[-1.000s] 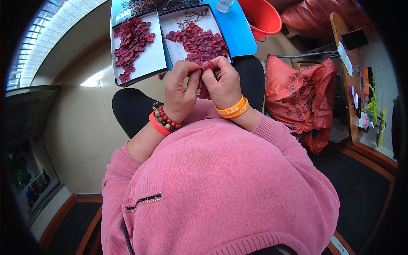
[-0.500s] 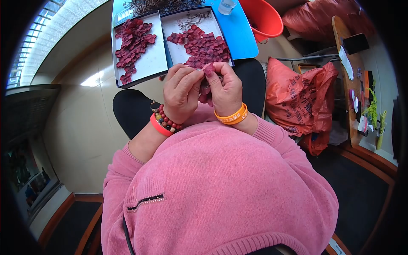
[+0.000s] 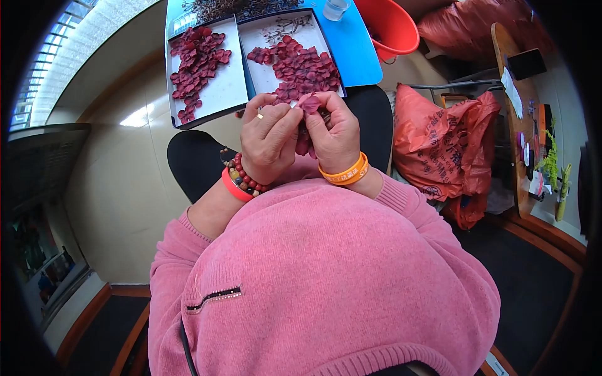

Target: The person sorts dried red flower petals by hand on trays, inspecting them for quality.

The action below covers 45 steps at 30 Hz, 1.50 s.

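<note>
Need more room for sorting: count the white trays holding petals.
2. The left tray and the right tray sit side by side beyond the hands; more may lie outside the picture.

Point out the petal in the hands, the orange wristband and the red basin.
petal (image 3: 309, 102), head view, its upper face.
orange wristband (image 3: 344, 173), head view, middle of the band.
red basin (image 3: 392, 25), head view, inner wall.
</note>
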Tool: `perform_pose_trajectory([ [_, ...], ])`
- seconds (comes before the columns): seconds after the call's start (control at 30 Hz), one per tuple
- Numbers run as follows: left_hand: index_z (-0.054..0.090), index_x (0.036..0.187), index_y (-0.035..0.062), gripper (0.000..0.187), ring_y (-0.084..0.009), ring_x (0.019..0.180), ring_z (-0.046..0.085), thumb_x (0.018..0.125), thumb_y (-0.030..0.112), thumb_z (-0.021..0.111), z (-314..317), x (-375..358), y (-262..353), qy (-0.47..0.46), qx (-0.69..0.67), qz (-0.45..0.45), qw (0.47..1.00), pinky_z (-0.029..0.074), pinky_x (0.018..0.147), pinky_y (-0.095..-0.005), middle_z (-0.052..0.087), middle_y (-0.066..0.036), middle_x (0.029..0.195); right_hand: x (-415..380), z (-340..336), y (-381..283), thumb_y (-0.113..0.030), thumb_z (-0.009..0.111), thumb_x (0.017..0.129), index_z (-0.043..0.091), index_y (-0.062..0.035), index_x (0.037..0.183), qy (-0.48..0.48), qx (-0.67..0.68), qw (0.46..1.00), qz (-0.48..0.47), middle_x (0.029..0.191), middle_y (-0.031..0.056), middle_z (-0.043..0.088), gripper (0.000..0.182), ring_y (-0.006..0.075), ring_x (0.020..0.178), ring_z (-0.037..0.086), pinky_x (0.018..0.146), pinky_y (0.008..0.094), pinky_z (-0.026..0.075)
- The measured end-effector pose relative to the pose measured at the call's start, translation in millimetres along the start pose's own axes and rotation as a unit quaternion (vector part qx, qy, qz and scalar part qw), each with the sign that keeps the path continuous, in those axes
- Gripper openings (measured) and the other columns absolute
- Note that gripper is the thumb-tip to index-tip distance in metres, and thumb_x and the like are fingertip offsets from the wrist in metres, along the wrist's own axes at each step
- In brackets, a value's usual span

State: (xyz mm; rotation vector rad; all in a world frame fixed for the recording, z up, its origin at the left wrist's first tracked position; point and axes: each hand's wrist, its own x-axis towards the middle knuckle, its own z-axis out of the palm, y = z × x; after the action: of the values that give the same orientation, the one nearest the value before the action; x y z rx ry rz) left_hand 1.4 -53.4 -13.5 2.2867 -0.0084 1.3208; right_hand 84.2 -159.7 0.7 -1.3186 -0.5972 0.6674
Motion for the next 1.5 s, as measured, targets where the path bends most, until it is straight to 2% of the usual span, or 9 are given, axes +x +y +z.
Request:
perform_pose_trajectory([
  [0.1,0.062,0.094,-0.001,0.023,-0.0226,0.067,0.059,0.071,-0.005,0.06,-1,0,0,-0.011,0.006,0.009,1.0,0.046,0.08,-0.0413,0.06,-0.01,0.08,1,-1,-9,-0.002,0.049,0.091,0.05,-0.0024,0.095,-0.008,0.012,0.999,0.034,0.067,0.0022,0.056,0.004,0.0066,0.047,0.053,0.041,0.0203,0.042],
  [0.2,0.061,0.093,-0.0019,0.024,-0.0234,0.067,0.059,0.069,-0.007,0.06,0,-2,-1,-0.004,0.012,0.003,1.0,0.046,0.08,-0.0414,0.06,-0.011,0.08,7,-5,-1,-0.002,0.049,0.092,0.05,-0.0025,0.094,-0.025,-0.122,0.986,-0.114,0.066,0.0024,0.056,0.003,0.0069,0.047,0.053,0.04,0.0207,0.042],
  [0.6,0.062,0.096,-0.0036,0.024,-0.0258,0.074,0.06,0.072,-0.008,0.063,4,-4,3,-0.05,0.054,-0.018,0.997,0.047,0.08,-0.0424,0.062,-0.013,0.082,14,-11,-9,-0.007,0.05,0.093,0.056,-0.0034,0.096,-0.039,0.044,0.991,0.12,0.065,0.0001,0.057,0.007,0.005,0.047,0.051,0.04,0.0179,0.039],
  [0.9,0.058,0.106,-0.0055,0.039,-0.0253,0.086,0.06,0.068,-0.002,0.064,7,-3,13,-0.147,0.151,-0.026,0.977,0.041,0.09,-0.0467,0.061,-0.014,0.094,16,-15,-10,-0.013,0.057,0.09,0.058,-0.0024,0.087,-0.007,0.116,0.981,0.155,0.066,-0.0001,0.059,0.01,0.0032,0.049,0.052,0.039,0.0185,0.039],
  [1.1,0.06,0.105,-0.0035,0.036,-0.0262,0.084,0.059,0.07,-0.003,0.062,5,4,18,-0.129,0.13,-0.033,0.982,0.04,0.09,-0.047,0.061,-0.014,0.092,18,-19,-4,-0.011,0.058,0.089,0.058,-0.0028,0.089,0.018,0.076,0.989,0.124,0.067,0.0002,0.059,0.009,0.0023,0.051,0.051,0.04,0.0171,0.04],
  [1.2,0.061,0.104,-0.0009,0.028,-0.0237,0.083,0.059,0.077,-0.004,0.06,2,9,17,-0.101,0.055,-0.067,0.991,0.043,0.086,-0.0405,0.06,-0.013,0.092,19,-19,8,-0.01,0.057,0.089,0.058,-0.0017,0.091,0.025,0.028,0.997,0.064,0.071,0.0016,0.061,0.008,0.004,0.056,0.054,0.046,0.019,0.044],
  [1.33,0.063,0.092,0.0043,0.012,-0.0222,0.083,0.054,0.08,0.003,0.062,6,9,7,-0.007,-0.103,-0.269,0.958,0.04,0.077,-0.033,0.057,-0.008,0.086,16,-16,7,-0.007,0.054,0.09,0.056,-0.0001,0.092,0.015,-0.057,0.998,-0.016,0.077,0.0046,0.062,0.007,0.0079,0.063,0.057,0.054,0.0234,0.047],
  [1.4,0.063,0.09,0.0047,0.011,-0.0215,0.082,0.053,0.079,0.003,0.063,5,14,5,-0.042,-0.099,-0.27,0.957,0.04,0.076,-0.033,0.056,-0.008,0.086,15,-16,8,-0.005,0.052,0.09,0.055,0.0002,0.092,0.018,-0.115,0.991,-0.066,0.078,0.0062,0.061,0.006,0.0102,0.065,0.057,0.058,0.0252,0.049],
  [1.5,0.062,0.087,0.0062,0.011,-0.0204,0.077,0.052,0.077,0.003,0.065,4,17,-1,-0.096,-0.07,-0.248,0.961,0.037,0.076,-0.0333,0.055,-0.006,0.085,15,-17,11,-0.005,0.053,0.092,0.057,-0.0022,0.095,0.016,-0.154,0.984,-0.088,0.079,0.0013,0.059,0.006,0.0056,0.069,0.053,0.057,0.0194,0.046],
])
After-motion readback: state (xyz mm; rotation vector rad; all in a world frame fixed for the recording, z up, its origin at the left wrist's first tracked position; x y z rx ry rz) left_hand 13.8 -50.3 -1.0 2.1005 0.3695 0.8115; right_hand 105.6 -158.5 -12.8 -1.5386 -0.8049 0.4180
